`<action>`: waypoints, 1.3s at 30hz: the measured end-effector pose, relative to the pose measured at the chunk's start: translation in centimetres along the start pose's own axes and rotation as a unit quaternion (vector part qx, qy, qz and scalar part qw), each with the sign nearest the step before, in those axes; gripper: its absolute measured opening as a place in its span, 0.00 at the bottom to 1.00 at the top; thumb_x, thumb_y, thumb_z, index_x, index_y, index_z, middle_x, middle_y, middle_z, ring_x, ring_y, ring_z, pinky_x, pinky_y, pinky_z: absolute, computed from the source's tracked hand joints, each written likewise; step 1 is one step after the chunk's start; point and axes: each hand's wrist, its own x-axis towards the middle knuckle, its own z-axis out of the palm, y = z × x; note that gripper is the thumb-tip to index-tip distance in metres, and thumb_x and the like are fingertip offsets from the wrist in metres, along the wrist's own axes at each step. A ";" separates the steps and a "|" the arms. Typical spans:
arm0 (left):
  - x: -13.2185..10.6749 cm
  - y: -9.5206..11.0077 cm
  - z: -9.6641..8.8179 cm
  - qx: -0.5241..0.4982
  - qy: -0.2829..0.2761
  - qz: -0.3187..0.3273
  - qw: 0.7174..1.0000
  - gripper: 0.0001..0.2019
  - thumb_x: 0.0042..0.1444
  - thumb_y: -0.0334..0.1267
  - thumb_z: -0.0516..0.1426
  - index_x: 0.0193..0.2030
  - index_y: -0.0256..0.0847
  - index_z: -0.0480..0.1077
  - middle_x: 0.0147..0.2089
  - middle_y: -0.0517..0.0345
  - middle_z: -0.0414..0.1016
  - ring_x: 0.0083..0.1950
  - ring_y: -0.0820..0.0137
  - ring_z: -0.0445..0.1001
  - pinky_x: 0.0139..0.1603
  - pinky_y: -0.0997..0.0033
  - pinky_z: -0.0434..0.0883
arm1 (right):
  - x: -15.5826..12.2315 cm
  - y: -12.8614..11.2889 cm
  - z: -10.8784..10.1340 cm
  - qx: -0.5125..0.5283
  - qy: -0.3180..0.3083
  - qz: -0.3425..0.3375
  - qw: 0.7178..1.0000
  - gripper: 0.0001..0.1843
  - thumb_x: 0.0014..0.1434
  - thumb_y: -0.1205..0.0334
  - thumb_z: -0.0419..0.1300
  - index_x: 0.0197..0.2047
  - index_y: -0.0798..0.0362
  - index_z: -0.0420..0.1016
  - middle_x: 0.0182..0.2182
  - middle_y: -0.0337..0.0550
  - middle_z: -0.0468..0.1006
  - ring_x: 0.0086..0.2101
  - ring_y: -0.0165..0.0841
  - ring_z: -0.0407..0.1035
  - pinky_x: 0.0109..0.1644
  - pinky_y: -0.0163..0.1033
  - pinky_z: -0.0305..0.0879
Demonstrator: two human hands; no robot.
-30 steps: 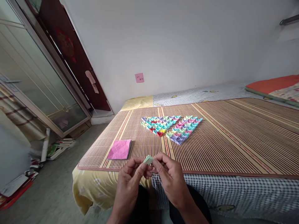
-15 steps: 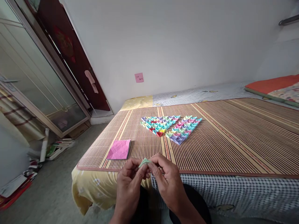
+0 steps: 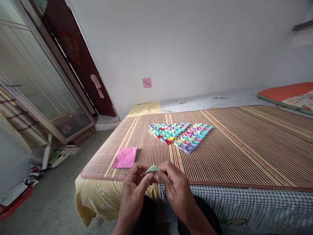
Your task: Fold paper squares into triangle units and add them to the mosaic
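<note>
A small pale green folded paper piece (image 3: 153,168) is held up between my two hands at the near edge of the bed. My left hand (image 3: 137,182) pinches its left side, and the thumb of my right hand (image 3: 174,184) presses with the fingers on its right corner. Beyond them on the mat lie two groups of folded paper boats: a triangular group (image 3: 167,132) in turquoise, red and purple, and a slanted group (image 3: 193,138) in pink, turquoise and lilac. Left of my hands sits a stack of square paper (image 3: 125,157), its pink top sheet creased.
A striped bamboo mat (image 3: 232,147) covers the bed over checked and yellow cloth. An orange quilt (image 3: 286,93) lies at the far right. A pink note (image 3: 147,83) is stuck on the wall. Books (image 3: 62,153) lie on the floor at the left, by a glass door (image 3: 46,75).
The green paper piece has turned and shows a wider, flatter shape. My left thumb has shifted down off its front. The whole view has moved slightly.
</note>
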 end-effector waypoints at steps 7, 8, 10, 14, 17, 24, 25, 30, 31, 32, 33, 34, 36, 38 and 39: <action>0.5 0.8 -1.0 -0.020 -0.041 0.017 0.999 0.05 0.65 0.40 0.63 0.41 0.41 0.77 0.38 0.58 0.76 0.36 0.70 0.76 0.42 0.71 0.73 | 0.5 0.1 -1.5 -0.019 -0.045 -0.039 0.998 0.12 0.73 0.69 0.52 0.43 0.50 0.76 0.36 0.42 0.76 0.38 0.34 0.74 0.42 0.36 0.71; 0.6 0.9 -1.1 -0.030 -0.051 0.007 0.998 0.05 0.64 0.39 0.64 0.40 0.41 0.77 0.38 0.57 0.76 0.36 0.70 0.75 0.41 0.71 0.73 | 0.5 0.0 -1.5 -0.020 -0.054 -0.049 0.997 0.12 0.73 0.70 0.52 0.44 0.50 0.76 0.37 0.43 0.76 0.39 0.34 0.75 0.42 0.36 0.71; 0.8 1.1 -1.3 -0.047 -0.066 -0.015 0.997 0.05 0.62 0.39 0.65 0.38 0.40 0.77 0.37 0.57 0.75 0.36 0.70 0.74 0.41 0.71 0.73 | 0.6 -0.1 -1.5 -0.022 -0.069 -0.059 0.996 0.13 0.73 0.70 0.52 0.47 0.49 0.77 0.39 0.44 0.77 0.40 0.35 0.75 0.43 0.37 0.72; 0.9 1.6 -1.7 -0.070 -0.085 -0.037 0.993 0.06 0.58 0.37 0.68 0.36 0.39 0.77 0.37 0.57 0.75 0.37 0.70 0.74 0.41 0.72 0.73 | 0.6 -0.3 -1.5 -0.032 -0.092 -0.055 0.994 0.14 0.74 0.71 0.52 0.51 0.48 0.77 0.41 0.44 0.78 0.43 0.36 0.75 0.45 0.39 0.72; 0.8 1.7 -1.8 -0.057 -0.074 -0.030 0.995 0.06 0.56 0.35 0.69 0.35 0.39 0.77 0.38 0.57 0.75 0.37 0.71 0.73 0.41 0.73 0.72 | 0.5 -0.6 -1.8 -0.047 -0.072 -0.057 0.995 0.15 0.72 0.71 0.54 0.55 0.47 0.76 0.46 0.46 0.78 0.48 0.37 0.75 0.51 0.41 0.72; 0.2 1.7 -1.0 -0.003 -0.062 0.016 0.998 0.03 0.60 0.35 0.67 0.35 0.41 0.78 0.39 0.56 0.77 0.41 0.69 0.74 0.43 0.74 0.72 | 0.1 -1.4 -1.8 -0.113 -0.005 -0.118 0.987 0.13 0.68 0.73 0.60 0.50 0.48 0.78 0.40 0.44 0.77 0.41 0.38 0.73 0.46 0.44 0.71; 0.1 1.7 -0.8 0.002 -0.058 0.017 0.998 0.03 0.59 0.35 0.67 0.35 0.41 0.78 0.40 0.56 0.77 0.41 0.69 0.75 0.43 0.73 0.72 | 0.1 -1.4 -1.6 -0.121 0.002 -0.125 0.985 0.12 0.67 0.74 0.60 0.48 0.48 0.78 0.38 0.43 0.77 0.40 0.38 0.73 0.44 0.44 0.70; -0.2 1.8 -0.5 0.005 -0.058 0.018 0.998 0.03 0.60 0.36 0.66 0.36 0.41 0.78 0.40 0.55 0.78 0.42 0.67 0.75 0.44 0.72 0.73 | 0.2 -1.6 -1.4 -0.126 0.024 -0.136 0.982 0.10 0.68 0.74 0.59 0.42 0.49 0.77 0.34 0.42 0.76 0.36 0.36 0.72 0.41 0.42 0.68; -0.3 1.7 -0.5 0.000 -0.058 0.018 0.998 0.03 0.60 0.37 0.66 0.36 0.41 0.78 0.40 0.55 0.78 0.42 0.68 0.75 0.43 0.72 0.73 | 0.2 -1.6 -1.4 -0.124 0.028 -0.135 0.983 0.10 0.68 0.74 0.59 0.42 0.50 0.76 0.34 0.42 0.76 0.36 0.36 0.71 0.40 0.42 0.68; -0.3 1.6 -0.5 -0.007 -0.058 0.015 0.998 0.03 0.61 0.37 0.66 0.36 0.42 0.78 0.41 0.56 0.78 0.41 0.68 0.74 0.42 0.72 0.73 | 0.2 -1.6 -1.4 -0.123 0.032 -0.134 0.983 0.10 0.68 0.74 0.58 0.42 0.50 0.76 0.34 0.42 0.76 0.36 0.36 0.71 0.40 0.42 0.68; -0.3 1.5 -0.4 -0.017 -0.057 0.009 0.998 0.03 0.61 0.37 0.66 0.36 0.42 0.78 0.42 0.56 0.78 0.40 0.69 0.74 0.42 0.73 0.73 | 0.2 -1.6 -1.4 -0.124 0.036 -0.134 0.983 0.10 0.68 0.74 0.58 0.41 0.49 0.75 0.34 0.42 0.76 0.36 0.36 0.71 0.40 0.42 0.68; -0.3 1.4 -0.4 -0.029 -0.057 0.000 0.998 0.04 0.61 0.37 0.66 0.37 0.42 0.78 0.43 0.56 0.78 0.40 0.70 0.74 0.41 0.73 0.73 | 0.2 -1.6 -1.3 -0.127 0.041 -0.135 0.982 0.10 0.68 0.74 0.57 0.41 0.49 0.75 0.34 0.42 0.76 0.36 0.37 0.71 0.40 0.42 0.68; -0.2 1.3 -0.2 -0.056 -0.059 -0.025 0.996 0.04 0.62 0.39 0.66 0.39 0.42 0.77 0.45 0.56 0.77 0.40 0.70 0.74 0.42 0.72 0.74 | 0.1 -1.5 -1.2 -0.143 0.058 -0.140 0.978 0.10 0.69 0.73 0.57 0.41 0.49 0.76 0.35 0.43 0.76 0.37 0.37 0.71 0.40 0.42 0.68; -0.2 1.3 0.2 -0.081 -0.062 -0.052 0.993 0.08 0.62 0.42 0.65 0.43 0.42 0.76 0.42 0.56 0.76 0.39 0.69 0.74 0.42 0.70 0.74 | 0.2 -1.4 -1.0 -0.167 0.072 -0.153 0.971 0.10 0.70 0.73 0.57 0.42 0.50 0.76 0.36 0.44 0.76 0.37 0.38 0.71 0.41 0.43 0.67; -0.1 1.3 0.4 -0.090 -0.060 -0.062 0.992 0.09 0.62 0.44 0.65 0.45 0.42 0.75 0.40 0.57 0.76 0.39 0.69 0.74 0.42 0.70 0.74 | 0.2 -1.3 -0.9 -0.180 0.076 -0.160 0.968 0.10 0.70 0.73 0.57 0.43 0.50 0.76 0.37 0.45 0.77 0.38 0.38 0.71 0.41 0.43 0.67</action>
